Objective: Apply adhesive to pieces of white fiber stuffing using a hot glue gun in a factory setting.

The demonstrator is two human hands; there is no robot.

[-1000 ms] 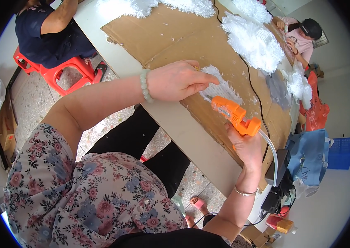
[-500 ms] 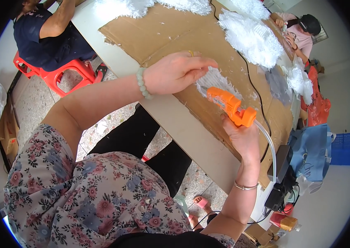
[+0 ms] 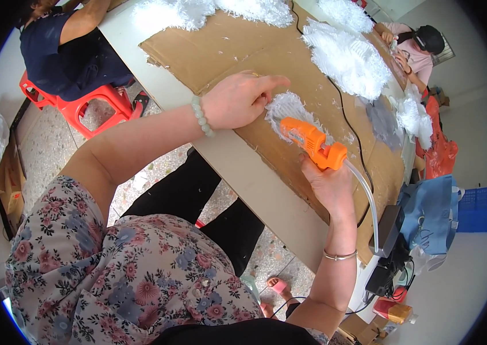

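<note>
i see the white fluffy piece [image 3: 288, 109] lying flat on the cardboard sheet [image 3: 238, 49], right between my two hands. from my left hand [image 3: 238, 100] it sits at about 3 o'clock, touching the fingertips. from my right hand [image 3: 328, 187] it sits at about 11 o'clock, up and away. the left hand is the nearer one – it's on the thing already.

the orange glue gun [image 3: 312, 141] is in my right hand. its long body runs from the grip at 5 o'clock up to the tip at 11 o'clock, and the tip is right at the lower edge of the fluffy piece. i can't tell if the tip touches it or is just beside it.

hands: left hand lies palm down, fingers close together and stretched out toward 3 o'clock, pressing on the fluff's left edge. right hand is wrapped tight round the gun's handle, wrist bent up, forearm coming in from 6 o'clock. a clear tube [image 3: 367, 198] hangs from the back of the gun down toward 5 o'clock.

more white fluff piles [image 3: 347, 57] lie farther off at 1 o'clock – well apart from my hands. another person on a red stool [image 3: 91, 103] sits at 10 o'clock, btw.
</note>
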